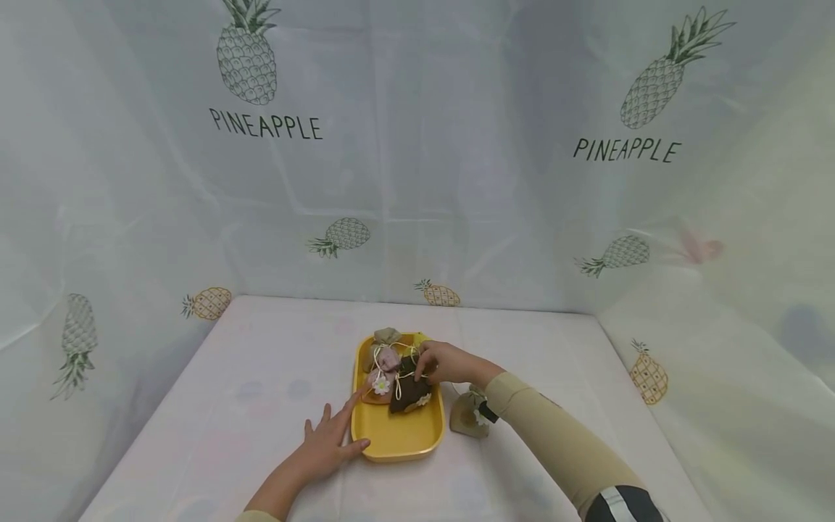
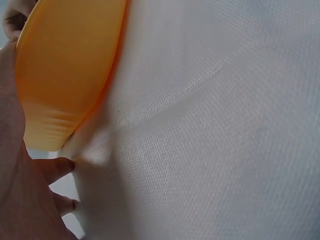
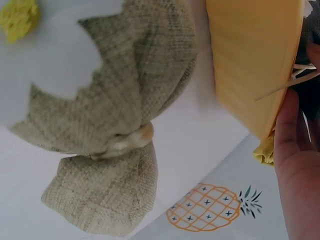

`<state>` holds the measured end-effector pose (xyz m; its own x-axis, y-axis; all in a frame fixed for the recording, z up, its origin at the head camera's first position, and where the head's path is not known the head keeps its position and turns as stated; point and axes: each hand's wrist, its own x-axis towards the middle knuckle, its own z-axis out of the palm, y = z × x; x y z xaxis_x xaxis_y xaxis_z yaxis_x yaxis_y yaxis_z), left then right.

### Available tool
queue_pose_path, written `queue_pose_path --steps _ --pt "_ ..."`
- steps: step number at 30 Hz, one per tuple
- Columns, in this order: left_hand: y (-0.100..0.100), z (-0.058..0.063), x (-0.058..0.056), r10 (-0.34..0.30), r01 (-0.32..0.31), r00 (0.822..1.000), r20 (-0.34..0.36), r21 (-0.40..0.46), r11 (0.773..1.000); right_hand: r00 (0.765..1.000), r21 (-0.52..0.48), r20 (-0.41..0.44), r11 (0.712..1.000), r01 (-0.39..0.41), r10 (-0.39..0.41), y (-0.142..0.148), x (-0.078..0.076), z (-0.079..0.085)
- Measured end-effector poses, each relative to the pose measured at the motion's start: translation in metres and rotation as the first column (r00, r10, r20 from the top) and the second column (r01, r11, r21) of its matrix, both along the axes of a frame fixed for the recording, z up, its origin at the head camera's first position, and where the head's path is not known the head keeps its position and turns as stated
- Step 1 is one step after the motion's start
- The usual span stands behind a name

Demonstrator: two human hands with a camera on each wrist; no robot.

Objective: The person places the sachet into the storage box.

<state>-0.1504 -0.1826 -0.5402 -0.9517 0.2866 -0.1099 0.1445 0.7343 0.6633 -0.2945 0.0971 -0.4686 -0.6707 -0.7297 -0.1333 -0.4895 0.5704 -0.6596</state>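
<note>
A yellow tray (image 1: 401,435) lies on the table, bearing several small drawstring pouches in its far part. With finger and thumb, my right hand (image 1: 445,362) pinches the dark brown pouch (image 1: 408,397) near its tied neck; pale cords show by the fingers in the right wrist view. A pink pouch (image 1: 372,396) with a white flower lies left of it, and a beige pouch (image 1: 387,336) sits behind. My left hand (image 1: 322,446) has its fingers spread against the tray's left side, thumb at the near corner. In the left wrist view, the tray's outer wall (image 2: 70,70) rises beside that hand.
Another beige pouch (image 1: 468,419) stands on the table right of the tray, under my right forearm; its tied neck (image 3: 125,142) shows close up. Yellow fabric (image 3: 265,152) peeks past the tray's far end. A pineapple-print curtain (image 1: 443,181) closes off the back and sides.
</note>
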Motion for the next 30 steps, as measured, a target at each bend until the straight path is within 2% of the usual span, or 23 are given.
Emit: queue_pose_path --steps 7,16,21,30 --pt "0.000 0.000 0.000 -0.007 0.007 1.000 0.000 -0.011 1.000 1.000 0.020 0.007 1.000 -0.022 0.022 0.001 0.000 -0.001" --pt "0.000 0.002 0.000 0.008 -0.008 1.000 0.019 0.008 1.000 0.999 0.003 0.000 0.999 -0.041 0.041 0.014 0.004 0.007" --pt "0.001 0.005 0.000 0.013 -0.014 0.999 0.039 0.009 1.000 1.000 0.001 -0.008 1.000 -0.008 0.008 0.028 0.007 0.008" --pt "0.002 0.008 0.001 0.015 -0.015 0.999 0.032 0.001 1.000 0.997 0.025 0.057 0.998 0.059 -0.061 0.064 0.014 0.004"
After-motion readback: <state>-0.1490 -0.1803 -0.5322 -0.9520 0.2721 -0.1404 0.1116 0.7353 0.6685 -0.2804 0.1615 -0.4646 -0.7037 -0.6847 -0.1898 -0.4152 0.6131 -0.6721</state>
